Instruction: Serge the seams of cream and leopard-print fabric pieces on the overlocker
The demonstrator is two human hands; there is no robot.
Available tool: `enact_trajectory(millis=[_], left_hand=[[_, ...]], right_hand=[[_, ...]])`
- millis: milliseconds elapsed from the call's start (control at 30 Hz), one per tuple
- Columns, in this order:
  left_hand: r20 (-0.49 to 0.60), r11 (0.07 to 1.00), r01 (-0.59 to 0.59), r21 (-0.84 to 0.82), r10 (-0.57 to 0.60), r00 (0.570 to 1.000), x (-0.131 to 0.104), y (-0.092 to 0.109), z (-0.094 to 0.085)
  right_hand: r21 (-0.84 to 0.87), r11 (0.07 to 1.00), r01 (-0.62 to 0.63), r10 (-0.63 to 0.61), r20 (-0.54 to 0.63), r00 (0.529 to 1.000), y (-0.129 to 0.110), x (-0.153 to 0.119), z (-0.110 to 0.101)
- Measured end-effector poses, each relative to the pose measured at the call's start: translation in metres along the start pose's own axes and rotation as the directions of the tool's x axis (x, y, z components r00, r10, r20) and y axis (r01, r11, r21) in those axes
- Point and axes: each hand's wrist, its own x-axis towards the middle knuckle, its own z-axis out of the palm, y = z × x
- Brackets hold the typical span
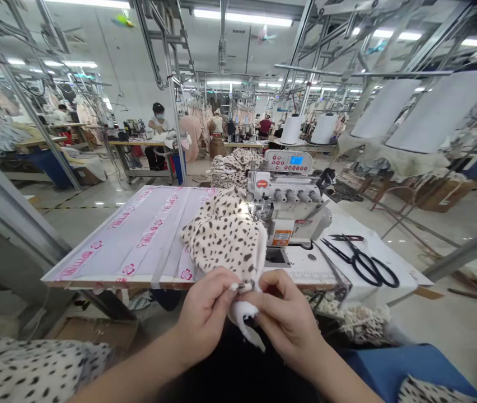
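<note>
A cream fabric piece with dark spots (225, 232) lies on the table's front part and reaches up to the needle area of a white sewing machine (284, 196). Its near end hangs over the table edge, showing a fluffy white underside. My left hand (209, 313) pinches the fabric's edge between thumb and fingers. Close beside it on the right, my right hand (286, 313) grips the white fluffy edge of the same piece. Some fingertips are hidden in the folds.
Black scissors (362, 260) lie right of the machine. A purple-white covered tabletop (138, 235) extends left. More spotted fabric is heaped behind (236, 165) and at lower left (32, 366). A blue surface (415, 366) is at lower right. A person (159, 126) works farther back.
</note>
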Motion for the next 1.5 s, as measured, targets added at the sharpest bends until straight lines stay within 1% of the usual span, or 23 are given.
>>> enact_trajectory(millis=[133,233,333,433,633,767,833,1000,1067,1167,1233,1300,1333,1400,1433,1467,1500], left_hand=[[0.013,0.999,-0.017,0.043,0.016,1.000,0.003,0.004,-0.005],[0.000,0.997,-0.036,0.067,0.036,0.999,0.006,0.007,-0.009],[-0.038,0.993,-0.060,0.097,0.064,0.997,0.009,0.009,-0.011],[-0.060,0.991,-0.075,0.111,0.082,0.995,0.010,0.010,-0.012],[-0.033,0.990,-0.058,0.130,0.063,0.997,0.009,0.012,-0.012],[-0.061,0.981,-0.106,0.161,0.117,0.991,0.010,0.014,-0.011],[-0.071,0.978,-0.110,0.178,0.124,0.990,0.010,0.014,-0.010],[-0.011,0.969,-0.116,0.220,0.121,0.993,0.009,0.014,-0.011],[-0.007,0.958,-0.143,0.248,0.150,0.989,0.011,0.014,-0.012],[0.015,0.934,-0.210,0.288,0.215,0.977,0.011,0.015,-0.015],[0.040,0.909,-0.255,0.329,0.256,0.966,0.008,0.015,-0.015],[0.054,0.879,-0.305,0.367,0.307,0.950,-0.001,0.013,-0.010],[0.090,0.860,-0.368,0.352,0.360,0.928,-0.006,0.011,-0.004],[0.217,0.819,-0.525,0.234,0.482,0.849,-0.015,0.004,0.015],[0.260,0.821,-0.548,0.160,0.500,0.826,-0.016,-0.002,0.026],[0.292,0.854,-0.510,0.100,0.465,0.836,-0.016,-0.008,0.038],[0.300,0.906,-0.418,0.069,0.381,0.874,-0.012,-0.014,0.049]], right_hand=[[0.087,0.995,0.048,-0.040,-0.093,0.995,-0.004,0.009,-0.001],[0.069,0.995,0.068,-0.061,-0.101,0.993,-0.006,0.017,-0.003],[0.034,0.996,0.084,-0.080,-0.103,0.991,-0.006,0.023,-0.003],[0.031,0.998,0.057,-0.053,-0.117,0.992,-0.005,0.025,-0.003],[0.031,0.999,-0.016,0.019,-0.129,0.992,-0.004,0.024,-0.002],[0.052,0.998,-0.032,0.039,-0.144,0.989,-0.005,0.026,-0.003],[0.068,0.997,-0.047,0.057,-0.151,0.987,-0.005,0.026,-0.002],[0.130,0.990,-0.052,0.074,-0.168,0.983,-0.001,0.021,0.001],[0.131,0.991,-0.043,0.061,-0.139,0.988,0.001,0.021,-0.001],[0.105,0.994,-0.001,0.004,-0.023,1.000,0.001,0.021,-0.004],[0.097,0.995,0.016,-0.017,0.015,1.000,0.001,0.020,-0.006],[0.100,0.995,0.007,-0.008,0.006,1.000,0.002,0.016,-0.005],[0.106,0.994,-0.006,0.006,0.003,1.000,0.003,0.013,-0.004],[0.131,0.991,-0.031,0.030,0.008,1.000,0.005,0.006,-0.003],[0.150,0.988,-0.043,0.043,0.007,0.999,0.006,0.004,-0.004],[0.170,0.984,-0.058,0.060,-0.007,0.998,0.006,0.002,-0.006],[0.191,0.979,-0.069,0.077,-0.035,0.996,0.006,0.001,-0.008]])
